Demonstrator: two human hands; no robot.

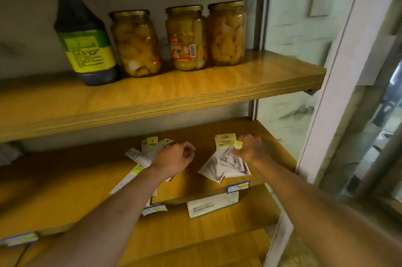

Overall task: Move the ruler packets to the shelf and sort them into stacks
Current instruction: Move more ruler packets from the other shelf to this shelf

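Observation:
Two loose groups of ruler packets lie on the middle wooden shelf [91,182]. The left group [142,158] is long white packets with yellow tags, fanned out. The right group [226,165] is white printed packets with yellow-topped ones behind it. My left hand [174,158] hovers over the left group with fingers curled and nothing visible in them. My right hand [250,149] rests on the right group, fingers spread down onto the packets. One more white packet [212,203] lies on the shelf below.
The upper shelf [174,92] carries a dark sauce bottle [83,42] and three jars of yellow preserves [185,38]. Price labels [238,186] stick to the shelf fronts. A white door frame [339,75] and a glass panel stand to the right.

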